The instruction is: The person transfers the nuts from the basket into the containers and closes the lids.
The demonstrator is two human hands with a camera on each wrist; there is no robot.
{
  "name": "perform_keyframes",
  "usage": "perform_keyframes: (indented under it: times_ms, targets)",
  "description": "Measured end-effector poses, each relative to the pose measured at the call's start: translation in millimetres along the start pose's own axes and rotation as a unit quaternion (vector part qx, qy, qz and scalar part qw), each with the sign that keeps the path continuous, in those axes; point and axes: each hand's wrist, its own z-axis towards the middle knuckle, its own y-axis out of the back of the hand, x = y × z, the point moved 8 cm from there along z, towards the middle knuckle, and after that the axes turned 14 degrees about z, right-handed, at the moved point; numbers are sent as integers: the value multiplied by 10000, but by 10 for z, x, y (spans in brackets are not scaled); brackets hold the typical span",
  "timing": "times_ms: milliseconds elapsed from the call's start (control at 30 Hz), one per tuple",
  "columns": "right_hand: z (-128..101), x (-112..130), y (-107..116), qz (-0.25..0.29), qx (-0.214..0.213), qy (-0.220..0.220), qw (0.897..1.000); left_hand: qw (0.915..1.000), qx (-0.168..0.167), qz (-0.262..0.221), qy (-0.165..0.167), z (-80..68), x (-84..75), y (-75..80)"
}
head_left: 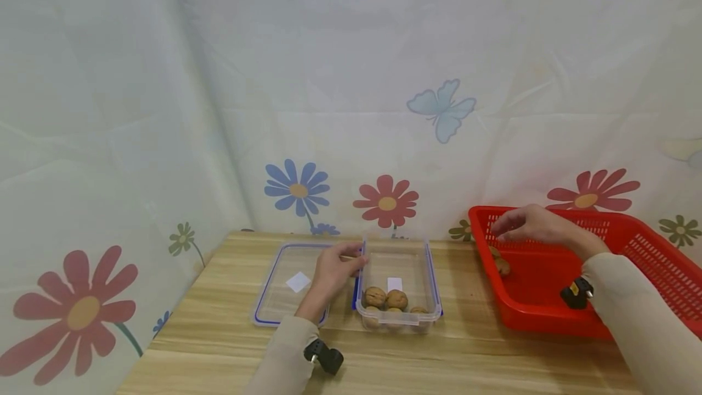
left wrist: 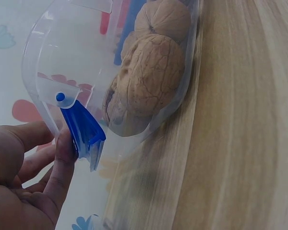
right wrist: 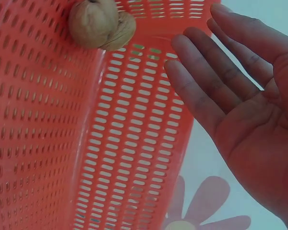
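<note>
A clear plastic container [head_left: 429, 261] with blue side latches sits on the table, several walnuts [head_left: 397, 300] gathered at its near end. My left hand [head_left: 334, 270] pinches the container's left rim; in the left wrist view its fingertips are right beside a blue latch [left wrist: 84, 129]. Over the left part of a red plastic basket [head_left: 526, 319], my right hand [head_left: 534, 225] hovers with nothing in its fingers. Below it, walnuts [right wrist: 93, 24] lie in the basket's corner, and the palm shows with fingers extended in the right wrist view.
Left of the container lies a clear lid [head_left: 265, 288] with a blue seal and a white label [head_left: 298, 281]. The wooden table [head_left: 214, 328] ends at a flower-printed curtain [head_left: 340, 139] behind. The basket's raised walls stand to the right of the container.
</note>
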Motion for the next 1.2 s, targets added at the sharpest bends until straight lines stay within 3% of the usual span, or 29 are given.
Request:
perform_keyframes:
  times_ms: [600, 1000, 1200]
  targets:
    - [-21, -248, -81, 277, 387, -327, 9983, 9999, 42, -127, 22, -1, 1, -6]
    - [-10, -270, -174, 209, 663, -159, 9975, 10000, 49, -72, 43, -6, -3, -7]
    - [14, -314, -216, 222, 717, -283, 9968, 10000, 45, -74, 22, -1, -11, -8]
